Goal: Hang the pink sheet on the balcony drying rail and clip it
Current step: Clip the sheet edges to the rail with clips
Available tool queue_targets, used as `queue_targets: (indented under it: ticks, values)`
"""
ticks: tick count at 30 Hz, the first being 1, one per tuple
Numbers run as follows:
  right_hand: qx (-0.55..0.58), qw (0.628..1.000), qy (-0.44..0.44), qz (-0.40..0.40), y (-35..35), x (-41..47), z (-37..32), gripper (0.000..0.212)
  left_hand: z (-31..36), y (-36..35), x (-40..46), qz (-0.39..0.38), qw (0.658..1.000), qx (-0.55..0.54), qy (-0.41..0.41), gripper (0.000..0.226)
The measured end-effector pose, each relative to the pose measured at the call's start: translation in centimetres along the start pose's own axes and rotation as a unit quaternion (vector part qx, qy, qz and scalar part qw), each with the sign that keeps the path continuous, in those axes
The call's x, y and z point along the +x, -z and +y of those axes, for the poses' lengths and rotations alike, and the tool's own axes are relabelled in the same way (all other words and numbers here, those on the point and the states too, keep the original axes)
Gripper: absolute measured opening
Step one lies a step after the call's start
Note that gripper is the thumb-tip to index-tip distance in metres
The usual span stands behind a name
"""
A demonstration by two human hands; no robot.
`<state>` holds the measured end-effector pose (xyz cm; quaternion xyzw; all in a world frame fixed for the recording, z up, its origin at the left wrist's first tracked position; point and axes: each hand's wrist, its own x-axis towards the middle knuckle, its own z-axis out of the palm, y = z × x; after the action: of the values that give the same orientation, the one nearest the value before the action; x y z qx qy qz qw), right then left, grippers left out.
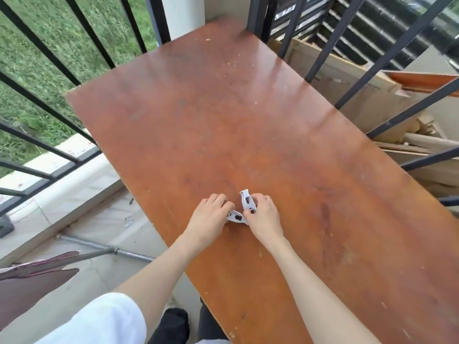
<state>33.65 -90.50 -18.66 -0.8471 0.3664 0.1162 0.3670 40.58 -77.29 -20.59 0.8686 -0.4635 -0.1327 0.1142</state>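
Two white clips with dark cow-like spots lie on a reddish-brown wooden board (248, 108). My left hand (210, 218) closes its fingers on one clip (237, 217), which lies flat between both hands. My right hand (263, 217) grips the other clip (246, 200), whose end sticks up above the fingers. A fold of dark pink fabric (32, 276), possibly the sheet, shows at the lower left edge. A grey metal pipe (104, 249) runs low along the floor beside it.
Black balcony railings (44, 105) stand to the left over grass, and more black bars (372, 60) rise on the right. Cardboard and wood scraps (409, 125) are piled behind the right bars. A white pillar (183, 16) stands at the far end.
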Motion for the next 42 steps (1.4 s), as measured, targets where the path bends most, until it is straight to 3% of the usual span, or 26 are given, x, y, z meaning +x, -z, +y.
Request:
queue_targets:
  ticks: [4,8,17,20,30,36,37,40,42]
  values:
    - [0.018,1.0,0.017,0.016,0.5,-1.2,-1.7,0.033,-0.6,1.3,-3.2,0.013,0.997,-0.054,0.056,0.032]
    - [0.018,0.996,0.084,0.014,0.2,-3.0,-6.7,0.034,-2.6,4.2,-8.7,0.101,0.97,-0.139,0.175,0.024]
    - [-0.036,0.941,0.322,-0.092,-10.7,-16.2,-22.5,0.031,-8.7,10.9,-32.8,0.318,0.824,-0.206,0.42,0.028]
    - [-0.077,0.901,0.399,-0.148,-16.9,-23.2,-26.9,0.029,-10.0,11.5,-43.6,0.351,0.771,-0.207,0.489,0.03]
    - [-0.11,0.716,0.615,-0.312,-36.9,-50.3,-39.4,0.027,-10.1,11.5,-77.5,0.478,0.574,-0.121,0.654,0.029]
    - [-0.145,0.633,0.658,-0.382,-46.8,-62.6,-43.0,0.029,-9.0,9.5,-89.9,0.512,0.466,-0.119,0.712,0.033]
    - [-0.147,0.621,0.663,-0.392,-48.3,-64.5,-43.6,0.029,-9.3,9.2,-91.8,0.505,0.463,-0.129,0.717,0.034]
    - [-0.141,0.606,0.66,-0.421,-53.3,-69.9,-46.0,0.026,-11.6,9.2,-98.4,0.465,0.496,-0.12,0.724,0.052]
    - [-0.138,0.597,0.662,-0.432,-57.5,-73.3,-48.3,0.026,-14.3,9.7,-103.7,0.462,0.494,-0.121,0.727,0.044]
